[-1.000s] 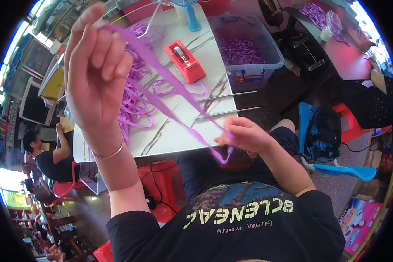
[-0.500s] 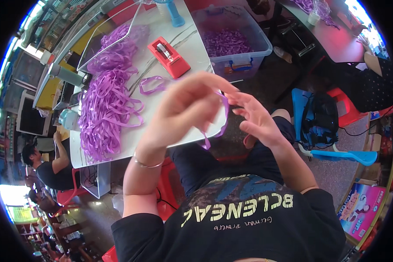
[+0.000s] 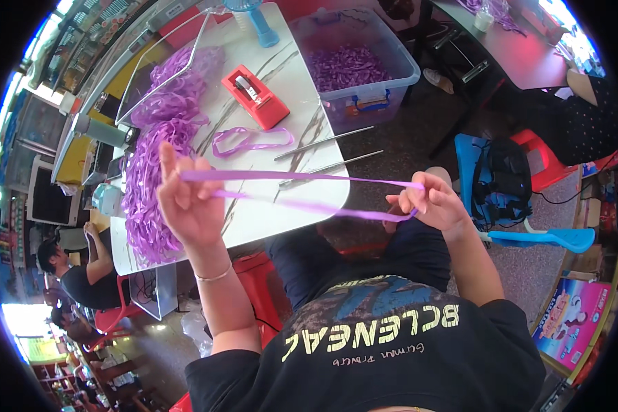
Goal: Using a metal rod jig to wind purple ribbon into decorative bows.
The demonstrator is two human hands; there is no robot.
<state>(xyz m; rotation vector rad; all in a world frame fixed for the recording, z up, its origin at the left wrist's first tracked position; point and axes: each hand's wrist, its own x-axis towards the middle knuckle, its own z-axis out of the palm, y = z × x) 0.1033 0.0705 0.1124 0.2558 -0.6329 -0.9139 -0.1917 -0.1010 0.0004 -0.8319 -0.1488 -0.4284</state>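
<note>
Flat purple ribbon loop stretched out

Left hand holds one end, right hand pinches the other. Loop passes over near corner of white marble-patterned table. Farther: red plastic tape dispenser, then translucent plastic bin.

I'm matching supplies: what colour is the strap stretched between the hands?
The strap is purple, best seen in the head view.
</note>
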